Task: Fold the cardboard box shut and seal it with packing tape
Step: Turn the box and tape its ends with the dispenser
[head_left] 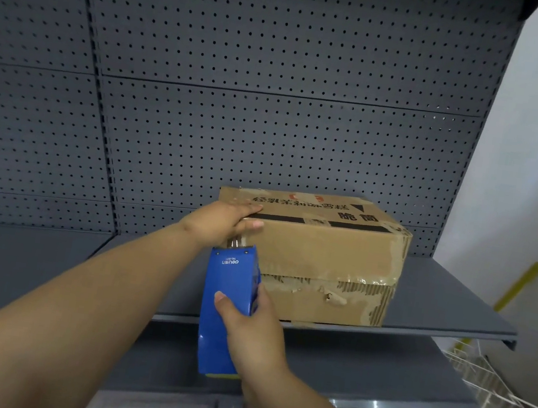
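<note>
My left hand (220, 219) presses flat fingers on the box (323, 249); at seven o'clock, my right hand (250, 329) grasps the tape dispenser (228, 284).

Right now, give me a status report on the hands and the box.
Left hand pressing the box at its top left edge. Right hand gripping the blue tape dispenser at its front. Flaps down. Nothing else on the box.

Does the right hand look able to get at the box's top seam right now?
Probably yes. The right hand grips the tape dispenser in front of the cardboard box; only the left hand rests at one end of the seam.
</note>
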`<state>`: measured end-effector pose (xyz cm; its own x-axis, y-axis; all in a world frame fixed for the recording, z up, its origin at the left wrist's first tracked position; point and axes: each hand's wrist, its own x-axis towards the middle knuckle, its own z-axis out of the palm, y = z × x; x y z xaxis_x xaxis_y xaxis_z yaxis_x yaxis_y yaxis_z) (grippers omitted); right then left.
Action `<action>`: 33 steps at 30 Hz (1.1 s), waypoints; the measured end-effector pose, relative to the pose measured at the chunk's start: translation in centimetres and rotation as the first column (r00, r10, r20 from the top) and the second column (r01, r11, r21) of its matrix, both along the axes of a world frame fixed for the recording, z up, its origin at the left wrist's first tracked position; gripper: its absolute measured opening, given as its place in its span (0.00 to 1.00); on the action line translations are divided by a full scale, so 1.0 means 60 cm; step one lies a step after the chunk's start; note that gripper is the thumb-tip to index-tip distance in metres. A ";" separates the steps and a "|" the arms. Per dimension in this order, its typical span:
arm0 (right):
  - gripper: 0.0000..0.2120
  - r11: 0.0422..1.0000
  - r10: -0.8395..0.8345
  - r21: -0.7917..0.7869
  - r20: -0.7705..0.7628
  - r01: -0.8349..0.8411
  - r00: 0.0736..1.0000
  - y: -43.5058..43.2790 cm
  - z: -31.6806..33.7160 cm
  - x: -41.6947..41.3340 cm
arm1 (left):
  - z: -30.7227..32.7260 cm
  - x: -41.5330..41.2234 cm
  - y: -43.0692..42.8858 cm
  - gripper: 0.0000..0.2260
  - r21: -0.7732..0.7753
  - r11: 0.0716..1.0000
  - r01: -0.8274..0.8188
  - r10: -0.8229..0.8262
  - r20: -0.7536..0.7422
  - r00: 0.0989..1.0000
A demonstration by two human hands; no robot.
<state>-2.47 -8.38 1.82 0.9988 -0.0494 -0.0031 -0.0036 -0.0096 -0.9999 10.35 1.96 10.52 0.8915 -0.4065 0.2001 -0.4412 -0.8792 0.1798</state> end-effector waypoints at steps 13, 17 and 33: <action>0.26 0.982 -0.051 -0.179 0.049 0.059 0.997 0.022 0.059 0.062 | 0.063 0.080 -0.005 0.22 -0.018 1.000 -0.018 0.017 -0.079 0.997; 0.30 0.964 -0.108 -0.239 0.058 0.119 0.992 0.049 0.059 0.078 | 0.073 0.101 0.001 0.22 -0.024 1.000 0.009 -0.011 -0.092 0.996; 0.19 0.941 -0.170 -0.296 0.000 0.163 0.985 0.073 0.042 0.058 | 0.075 0.134 0.017 0.23 -0.101 0.993 0.054 -0.066 -0.111 0.992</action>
<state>1.01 -3.98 4.31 0.9760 -0.2177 0.0115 -0.0558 -0.3004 -0.9522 18.41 2.99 14.99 0.8853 -0.4434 0.1399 -0.4643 -0.8276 0.3155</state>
